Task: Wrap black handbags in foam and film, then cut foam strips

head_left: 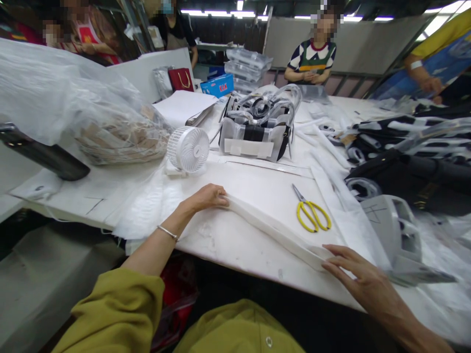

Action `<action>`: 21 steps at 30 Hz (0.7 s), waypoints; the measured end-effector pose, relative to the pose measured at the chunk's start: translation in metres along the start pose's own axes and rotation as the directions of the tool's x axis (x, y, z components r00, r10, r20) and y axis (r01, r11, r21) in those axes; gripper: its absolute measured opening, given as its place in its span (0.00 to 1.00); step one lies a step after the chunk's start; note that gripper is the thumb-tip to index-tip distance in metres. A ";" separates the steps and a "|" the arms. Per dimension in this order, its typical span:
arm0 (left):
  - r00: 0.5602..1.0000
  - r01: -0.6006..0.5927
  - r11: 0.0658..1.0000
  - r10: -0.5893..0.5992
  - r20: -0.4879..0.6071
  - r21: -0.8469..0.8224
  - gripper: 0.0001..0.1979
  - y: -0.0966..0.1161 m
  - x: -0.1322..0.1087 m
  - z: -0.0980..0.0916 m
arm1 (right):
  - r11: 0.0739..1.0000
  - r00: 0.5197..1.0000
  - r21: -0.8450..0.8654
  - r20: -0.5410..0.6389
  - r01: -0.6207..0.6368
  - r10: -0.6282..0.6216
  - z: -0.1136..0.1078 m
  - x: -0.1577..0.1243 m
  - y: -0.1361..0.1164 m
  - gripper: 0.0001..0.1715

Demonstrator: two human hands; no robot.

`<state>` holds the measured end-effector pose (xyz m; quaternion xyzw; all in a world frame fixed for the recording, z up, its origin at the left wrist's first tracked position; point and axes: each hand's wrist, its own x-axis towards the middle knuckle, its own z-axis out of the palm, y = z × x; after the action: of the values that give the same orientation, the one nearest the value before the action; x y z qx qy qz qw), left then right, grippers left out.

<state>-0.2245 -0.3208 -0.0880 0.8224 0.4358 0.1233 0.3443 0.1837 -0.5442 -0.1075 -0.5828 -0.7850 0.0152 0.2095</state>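
Note:
A long white strip, perhaps foam or film, stretches slantwise over the front of the white table. My left hand pinches its far left end. At the near right end, my right hand has thumb and fingers closed on the strip. Yellow-handled scissors lie just beyond the strip, blades pointing away. To the right of them stands a grey tape dispenser, close to my right hand. A small white fan stands beyond my left hand.
A bag wrapped in clear plastic sits at mid-table. Black bags are heaped on the right. A large plastic sack and a dark cylinder fill the left. A blue box is farther back; several people stand around.

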 end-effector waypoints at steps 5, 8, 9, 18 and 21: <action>0.999 0.043 0.995 -0.045 -0.017 -0.086 0.09 -0.005 -0.002 0.003 | 0.999 0.998 0.050 -0.061 -0.014 0.017 -0.002 -0.001 0.005 0.23; 0.996 0.076 0.989 -0.081 -0.030 -0.127 0.10 -0.007 -0.002 0.005 | 0.999 0.995 0.052 -0.102 -0.013 0.018 -0.002 -0.002 0.006 0.23; 0.996 0.083 0.987 -0.088 -0.032 -0.136 0.11 -0.008 -0.002 0.005 | 0.998 0.994 0.054 -0.108 -0.010 0.016 -0.002 -0.002 0.005 0.22; 0.992 0.111 0.985 -0.117 -0.038 -0.131 0.13 -0.007 0.000 0.004 | 0.978 0.990 0.188 -0.094 -0.088 0.107 -0.007 -0.001 0.001 0.17; 0.991 0.118 0.987 -0.123 -0.044 -0.110 0.15 -0.006 0.002 0.004 | 0.972 0.983 0.203 -0.112 -0.121 0.146 -0.006 -0.004 0.002 0.16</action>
<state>-0.2251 -0.3190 -0.0951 0.7716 0.4860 0.1463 0.3836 0.1880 -0.5483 -0.1036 -0.6108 -0.7237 0.0695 0.3136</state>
